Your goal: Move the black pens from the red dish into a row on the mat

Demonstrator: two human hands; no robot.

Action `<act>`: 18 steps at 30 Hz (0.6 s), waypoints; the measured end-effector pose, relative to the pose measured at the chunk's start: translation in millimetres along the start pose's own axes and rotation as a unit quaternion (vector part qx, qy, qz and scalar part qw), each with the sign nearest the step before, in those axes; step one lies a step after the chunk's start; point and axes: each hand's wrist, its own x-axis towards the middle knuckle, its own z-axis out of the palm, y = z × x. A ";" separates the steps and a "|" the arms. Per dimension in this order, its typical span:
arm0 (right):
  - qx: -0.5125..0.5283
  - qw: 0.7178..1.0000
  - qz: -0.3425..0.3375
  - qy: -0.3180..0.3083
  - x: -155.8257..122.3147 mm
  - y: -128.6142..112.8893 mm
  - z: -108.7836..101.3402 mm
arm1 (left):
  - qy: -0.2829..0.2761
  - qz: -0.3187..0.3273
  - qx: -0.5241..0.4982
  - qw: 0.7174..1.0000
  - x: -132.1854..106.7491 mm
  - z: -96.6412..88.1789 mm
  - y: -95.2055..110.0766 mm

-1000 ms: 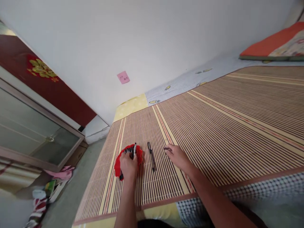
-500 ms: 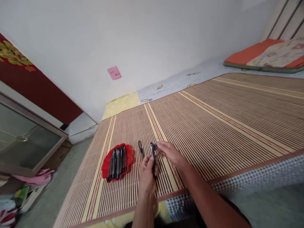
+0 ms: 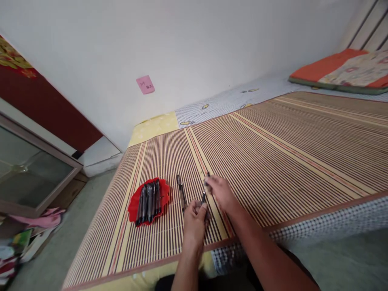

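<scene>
My left hand [image 3: 195,216] is closed around the barrel of a dark pen [image 3: 203,197], whose narrow tip end sticks up from the fingers. Just above it, my right hand [image 3: 220,189] pinches a small black pen cap [image 3: 207,178], apart from the pen. Left of my hands, a second capped dark pen [image 3: 181,192] lies on the striped mat. Further left, several similar pens [image 3: 148,202] rest side by side on a red scalloped plate [image 3: 165,194]. My palms hide part of the held pen.
The striped bamboo mat [image 3: 257,161] covers a bed against a white wall [image 3: 212,48]. A folded orange and floral quilt [image 3: 327,68] lies at the far right. A glass-fronted cabinet door [image 3: 33,169] stands at left, with a pink cloth [image 3: 45,218] on the floor below.
The cap has come off the held pen. My right hand has moved up and right with it, while my left hand has shifted slightly right and down with the pen.
</scene>
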 end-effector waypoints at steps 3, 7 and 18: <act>0.151 0.982 0.012 0.117 10.5 -10.9 -18.2 | -0.009 -0.007 -0.012 1.000 -5.0 3.8 -1.0; 0.217 0.974 0.031 0.054 8.6 -19.7 -23.6 | 0.011 0.027 0.006 1.000 -2.9 -0.9 8.2; -0.046 0.988 0.037 -0.146 -13.8 -6.4 16.9 | 0.093 0.161 0.173 0.967 -3.2 -12.1 13.4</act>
